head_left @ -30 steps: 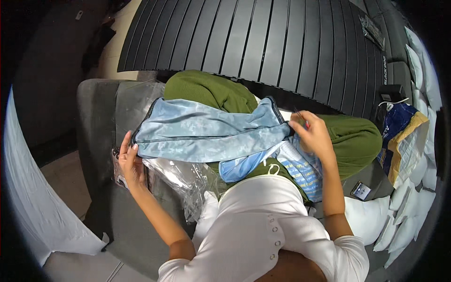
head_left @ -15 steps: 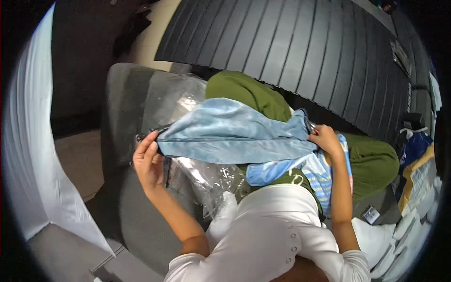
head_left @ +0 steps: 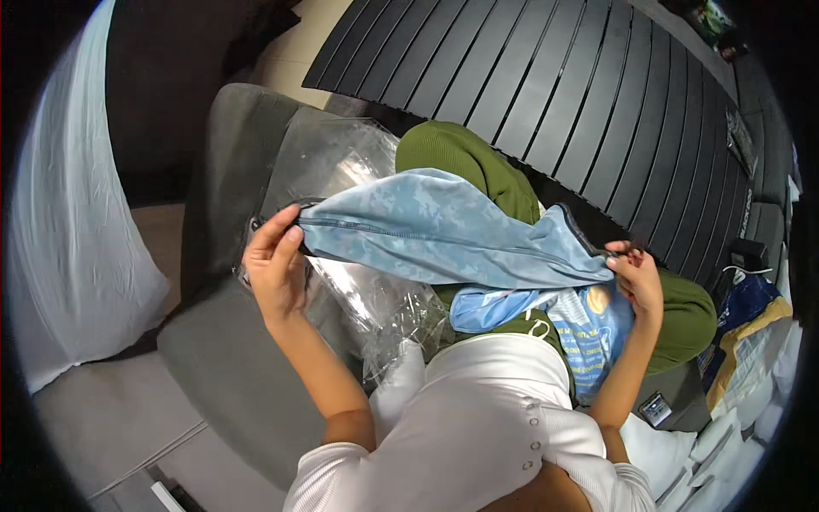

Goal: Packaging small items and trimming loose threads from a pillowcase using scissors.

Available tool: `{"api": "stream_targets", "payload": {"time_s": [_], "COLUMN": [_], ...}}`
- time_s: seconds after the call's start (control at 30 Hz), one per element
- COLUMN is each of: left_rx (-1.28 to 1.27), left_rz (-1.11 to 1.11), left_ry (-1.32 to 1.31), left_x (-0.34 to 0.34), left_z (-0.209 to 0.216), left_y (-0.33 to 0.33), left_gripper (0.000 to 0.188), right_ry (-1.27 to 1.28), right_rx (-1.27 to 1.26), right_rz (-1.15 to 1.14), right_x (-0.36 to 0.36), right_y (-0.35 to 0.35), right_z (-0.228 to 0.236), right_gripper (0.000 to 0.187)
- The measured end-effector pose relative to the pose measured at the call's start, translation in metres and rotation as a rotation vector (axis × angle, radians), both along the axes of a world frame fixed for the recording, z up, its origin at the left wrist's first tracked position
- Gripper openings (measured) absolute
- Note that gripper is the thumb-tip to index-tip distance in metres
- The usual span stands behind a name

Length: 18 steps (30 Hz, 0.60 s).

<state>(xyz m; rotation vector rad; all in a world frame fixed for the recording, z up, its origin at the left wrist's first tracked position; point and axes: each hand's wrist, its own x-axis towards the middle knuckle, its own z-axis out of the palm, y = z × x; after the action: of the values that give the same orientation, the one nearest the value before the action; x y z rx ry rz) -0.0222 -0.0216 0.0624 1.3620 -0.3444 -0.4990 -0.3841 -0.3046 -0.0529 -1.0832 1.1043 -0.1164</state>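
Note:
A light-blue mottled fabric piece point(head_left: 444, 224), with a lengthwise seam and dark edging at its ends, is stretched out above my lap. My left hand point(head_left: 277, 269) pinches its dark left end between thumb and fingers. At the other end, my right hand point(head_left: 640, 280) grips the edge near the dark trim. What kind of item the fabric is, I cannot make out. Beneath it on my lap lies a light-blue printed thing point(head_left: 589, 341) with yellow lettering, partly covered by the fabric and my right forearm.
Clear plastic packaging point(head_left: 333, 158) lies on the grey seat point(head_left: 247, 341) to my left. A black slatted table point(head_left: 546, 94) stands ahead. To the right are a blue, yellow and white bag point(head_left: 742, 341) and a small dark packet point(head_left: 656, 410). A white curtain point(head_left: 77, 222) hangs at far left.
My right hand has moved outward to the right along with its end of the fabric, which now slants down toward that side. My left hand keeps its hold.

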Motion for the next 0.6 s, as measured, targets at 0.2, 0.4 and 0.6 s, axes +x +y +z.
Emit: {"api": "stream_targets", "payload": {"time_s": [0.2,0.4,0.6], "left_rx": [-0.129,-0.375,-0.868], "left_rz": [0.027,-0.119,-0.812], "left_ry": [0.066,-0.088,0.554], "left_x": [0.012,0.028,0.033], "left_z": [0.001,-0.025,-0.009], "left_y": [0.019,0.073,0.039], "left_gripper": [0.031,0.038,0.031], "right_ry": [-0.135,-0.325,-1.158], "right_rx": [-0.17,-0.733,-0.59], "right_rz": [-0.134,-0.468,-0.223], "right_x": [-0.045,-0.092,-0.108], "right_y": [0.004,0.02,0.013], "right_z": [0.052,0.062,0.063], "right_gripper": [0.028,0.021,0.02]}}
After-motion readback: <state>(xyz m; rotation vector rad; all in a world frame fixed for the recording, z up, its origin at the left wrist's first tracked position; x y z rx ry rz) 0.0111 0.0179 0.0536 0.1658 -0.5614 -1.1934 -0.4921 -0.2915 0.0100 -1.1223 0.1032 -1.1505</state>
